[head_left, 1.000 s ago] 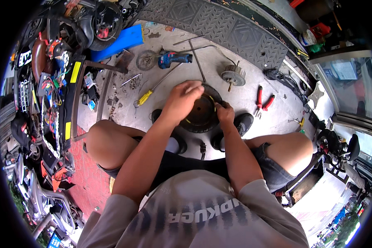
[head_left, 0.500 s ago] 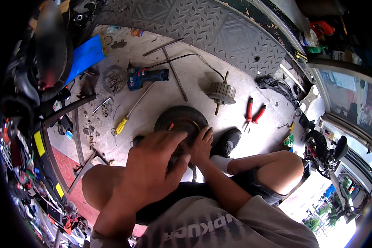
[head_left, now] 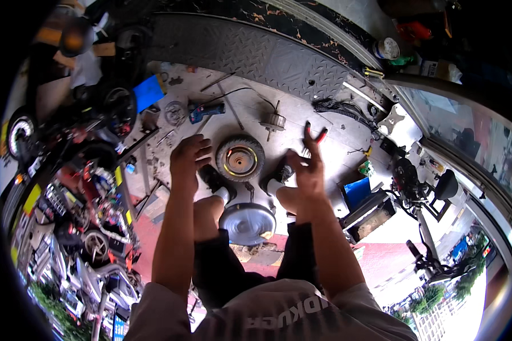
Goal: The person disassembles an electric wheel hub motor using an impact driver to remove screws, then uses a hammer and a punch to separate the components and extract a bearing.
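My left hand is raised in the air left of a small wheel with a black tyre. Its fingers are loosely bent and apart, with nothing in them. On the other side of the wheel my right hand hangs above my shoe, open and holding nothing. Just beyond its fingers, partly covered by them, lie pliers with red handles. Flat on the floor between my feet, the wheel shows its brown hub upward, and neither hand touches it. A dark cable trails from it towards a round silver stool.
Beyond the wheel lie a blue cordless drill, a long T-handle wrench and a motor core with an axle and cable. A grey tread-plate ramp borders the far side. Scooter parts crowd the left; a glass door stands right.
Both hands have come off the wheel and spread apart to either side. My viewpoint has risen, so the floor things look smaller and the stool now shows.
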